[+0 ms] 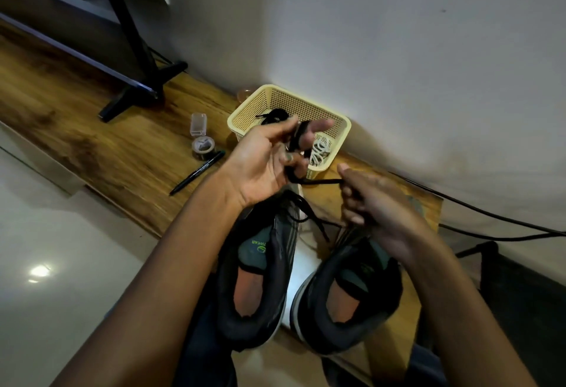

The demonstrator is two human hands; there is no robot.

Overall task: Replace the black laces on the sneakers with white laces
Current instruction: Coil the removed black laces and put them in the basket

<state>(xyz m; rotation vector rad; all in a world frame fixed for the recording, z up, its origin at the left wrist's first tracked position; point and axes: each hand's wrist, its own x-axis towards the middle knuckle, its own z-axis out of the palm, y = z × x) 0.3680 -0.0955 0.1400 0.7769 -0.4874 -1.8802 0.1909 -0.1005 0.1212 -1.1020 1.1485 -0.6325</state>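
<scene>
Gripping the black lace (pixel 318 182) with both hands, we're holding it stretched above the two sneakers: our left hand (pixel 269 157) has it wrapped in loops around the index and middle fingers, palm turned up, while our right hand (pixel 376 203) is pinching the other part between thumb and curled fingers. More of that lace is trailing down toward the left sneaker (pixel 257 276), which is sitting heel toward us just beside the right sneaker (pixel 349 298) on the wooden table (pixel 92 129). Behind our left hand we're seeing a cream mesh basket (pixel 275 101) against the wall, with the white laces (pixel 320 150) bundled inside and another dark lace next to them. Off to the left, a black pen (pixel 199 172), a tape roll (pixel 202 147) and a small clear container (pixel 198 124) are lying on the table.
</scene>
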